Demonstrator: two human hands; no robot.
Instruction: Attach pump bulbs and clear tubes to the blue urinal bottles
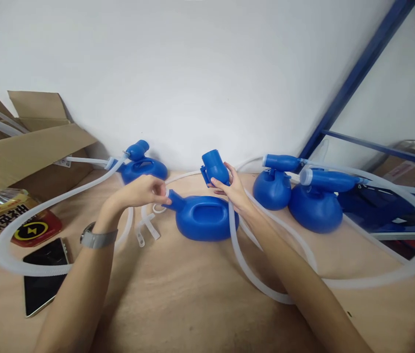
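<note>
At the middle of the wooden table [193, 304], the blue bottle [207, 232] lies with its neck pointing left, and I have both hands working around it. My left hand [144, 191] is curled nearly closed at the mouth of the neck; I cannot tell whether its fingertips pinch the rim or some small white part there. My right hand [234, 189] is wrapped around the blue cup [215, 164], holding it raised just behind the bottle. A pale hose [237, 250] hangs from beneath that hand, its join hidden from me. To do this well, I'd keep the left fingertips square to the neck so the bottle doesn't roll, hold the cup lightly, and leave the hose slack. I'd also keep my left wrist off the white straps [148, 228] lying nearby.
</note>
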